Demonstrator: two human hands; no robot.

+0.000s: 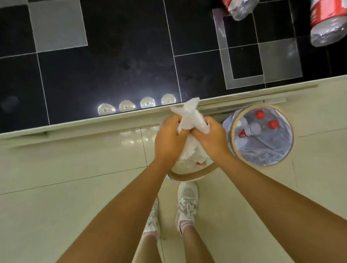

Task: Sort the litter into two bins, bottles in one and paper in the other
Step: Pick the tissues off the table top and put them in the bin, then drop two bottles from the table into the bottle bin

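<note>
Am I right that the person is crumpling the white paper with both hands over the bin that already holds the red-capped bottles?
Not quite. In the head view both the left hand and right hand do grip the white paper, but over the near bin, which holds paper. The bin with the red-capped bottles stands beside it, to the right.

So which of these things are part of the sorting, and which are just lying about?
Part of the job:
- crumpled paper, held by left hand and right hand
- paper bin beneath the hands
- bottle bin, bottles inside
- two bottles on the dark counter

Not part of it:
- dark counter
- floor
- shoes
</note>
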